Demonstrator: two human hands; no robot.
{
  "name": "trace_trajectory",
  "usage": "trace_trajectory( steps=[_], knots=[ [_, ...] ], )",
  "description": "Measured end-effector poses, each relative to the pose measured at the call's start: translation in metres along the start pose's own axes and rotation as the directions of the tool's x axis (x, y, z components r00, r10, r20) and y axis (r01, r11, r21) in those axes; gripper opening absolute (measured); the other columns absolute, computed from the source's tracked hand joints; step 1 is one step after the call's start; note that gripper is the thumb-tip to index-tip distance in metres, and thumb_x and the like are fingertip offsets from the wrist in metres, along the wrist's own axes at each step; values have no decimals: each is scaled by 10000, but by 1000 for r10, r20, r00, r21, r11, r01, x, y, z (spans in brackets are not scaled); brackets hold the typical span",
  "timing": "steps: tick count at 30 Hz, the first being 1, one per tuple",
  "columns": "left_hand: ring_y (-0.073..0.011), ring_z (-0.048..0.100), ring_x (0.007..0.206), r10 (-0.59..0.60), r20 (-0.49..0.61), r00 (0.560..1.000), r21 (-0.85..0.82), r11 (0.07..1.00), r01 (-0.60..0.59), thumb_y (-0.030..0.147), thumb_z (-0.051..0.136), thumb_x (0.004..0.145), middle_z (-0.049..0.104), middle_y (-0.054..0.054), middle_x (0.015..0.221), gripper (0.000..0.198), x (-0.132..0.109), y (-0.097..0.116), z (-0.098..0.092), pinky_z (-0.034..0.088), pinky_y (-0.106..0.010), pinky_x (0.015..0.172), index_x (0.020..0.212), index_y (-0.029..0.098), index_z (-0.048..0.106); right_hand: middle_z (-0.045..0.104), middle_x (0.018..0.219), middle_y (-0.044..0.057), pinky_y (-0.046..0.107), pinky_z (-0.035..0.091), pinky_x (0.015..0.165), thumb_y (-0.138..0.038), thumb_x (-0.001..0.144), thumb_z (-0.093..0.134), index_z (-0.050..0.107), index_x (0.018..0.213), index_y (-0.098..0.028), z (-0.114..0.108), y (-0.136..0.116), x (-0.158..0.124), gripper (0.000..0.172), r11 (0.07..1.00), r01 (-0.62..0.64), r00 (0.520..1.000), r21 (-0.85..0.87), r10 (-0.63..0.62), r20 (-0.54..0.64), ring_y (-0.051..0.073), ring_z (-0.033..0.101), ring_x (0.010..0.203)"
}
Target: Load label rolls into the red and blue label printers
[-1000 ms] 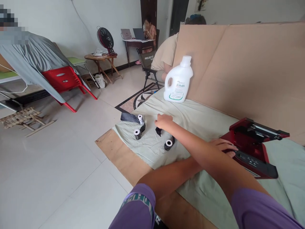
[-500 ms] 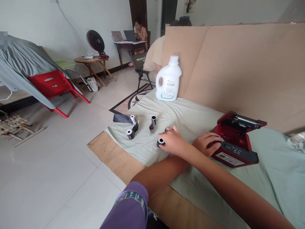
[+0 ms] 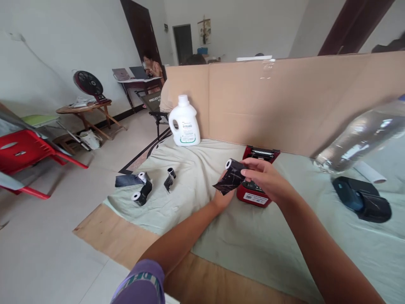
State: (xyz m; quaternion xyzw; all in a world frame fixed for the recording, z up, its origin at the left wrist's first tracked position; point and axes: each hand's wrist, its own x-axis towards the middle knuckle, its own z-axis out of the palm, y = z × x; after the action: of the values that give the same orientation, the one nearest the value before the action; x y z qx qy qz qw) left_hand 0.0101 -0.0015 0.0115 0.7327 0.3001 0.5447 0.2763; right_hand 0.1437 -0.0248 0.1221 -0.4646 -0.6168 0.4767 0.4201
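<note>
My right hand [image 3: 264, 177] is closed on a black paper roll [image 3: 236, 171] with a white core, and a loose strip of it hangs down to the left. The roll is above a red portable printer [image 3: 255, 199] with its lid raised, and covers part of it. My left hand [image 3: 223, 198] is at the printer's left side; the strip hides its fingers, so I cannot tell its grip. To the left lie two joined black rolls [image 3: 144, 192] with white cores and a dark strip, and a smaller black roll [image 3: 170, 177] with a dark core.
A white jug [image 3: 186, 124] stands before an upright cardboard panel [image 3: 240, 101]. At right are a dark blue-black device [image 3: 360, 198], a white tube [image 3: 370, 172] and a clear plastic bag [image 3: 357, 143]. A pale green cloth [image 3: 240, 236] covers the board. A person sits behind laptops at the back.
My right hand has lifted the black roll from the cloth and carried it right, over the printer. My arms no longer cross. The view has turned right.
</note>
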Motion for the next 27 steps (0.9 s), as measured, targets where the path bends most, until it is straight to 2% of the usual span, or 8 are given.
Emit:
trace_trajectory(
  steps=[4,7,10,12,15,20,24,27],
  knots=[
    [-209,568,912,110,-92,990,52,993,-105,544,556,926,608,-116,1079,524,-6,-11,-5,499,-375,820,1290,168,559,732,835,46,318,512,676,-390,736,704,740,937,-191,-51,9,-1,285,992,-75,995,-101,69,-66,203,655,757],
    [-213,581,906,274,5,962,223,937,-268,396,609,908,628,-91,1043,394,-7,-12,-8,483,-369,807,1261,225,586,760,927,71,351,524,745,-287,759,663,741,956,-184,-71,32,9,235,944,-142,987,-299,110,-120,239,686,824],
    [-208,577,877,311,223,924,390,840,-377,277,597,904,655,-62,977,286,-7,-7,-6,443,-362,796,1177,292,678,750,1080,108,373,495,871,-186,789,604,728,1028,-170,-74,56,22,270,798,-167,983,-579,90,-160,271,683,984],
    [-203,568,849,274,287,918,454,805,-383,266,579,915,665,-51,941,277,-8,-4,-3,425,-353,776,1152,323,712,722,1190,125,412,444,956,-161,819,568,706,1110,-169,-71,65,28,322,660,-190,980,-727,83,-181,298,646,1110],
    [-199,564,841,252,299,921,499,781,-375,289,580,933,680,-41,925,261,-10,-3,0,412,-344,771,1140,346,729,713,1215,126,481,362,1007,-155,852,530,681,1174,-185,-66,69,32,356,497,-232,972,-836,103,-209,322,608,1176],
    [-190,554,835,294,285,912,491,772,-403,279,604,938,695,-34,927,229,-10,0,2,389,-336,759,1117,336,735,726,1096,166,492,318,961,-132,834,520,705,1101,-161,-55,67,31,326,370,-211,977,-905,95,-189,337,575,1146],
    [-176,552,841,311,289,905,530,735,-422,263,603,944,698,-29,920,201,-7,9,3,384,-326,750,1088,301,739,725,1052,168,488,306,952,-139,833,533,715,1071,-165,-53,64,30,301,339,-211,976,-917,127,-178,339,555,1144],
    [-162,550,842,339,293,894,546,709,-448,240,618,938,698,-22,911,178,-6,16,3,379,-317,746,1068,278,734,736,1079,109,495,299,990,-231,865,546,719,1037,-210,-67,58,25,245,478,-202,977,-855,155,-144,319,575,1126]
  ],
)
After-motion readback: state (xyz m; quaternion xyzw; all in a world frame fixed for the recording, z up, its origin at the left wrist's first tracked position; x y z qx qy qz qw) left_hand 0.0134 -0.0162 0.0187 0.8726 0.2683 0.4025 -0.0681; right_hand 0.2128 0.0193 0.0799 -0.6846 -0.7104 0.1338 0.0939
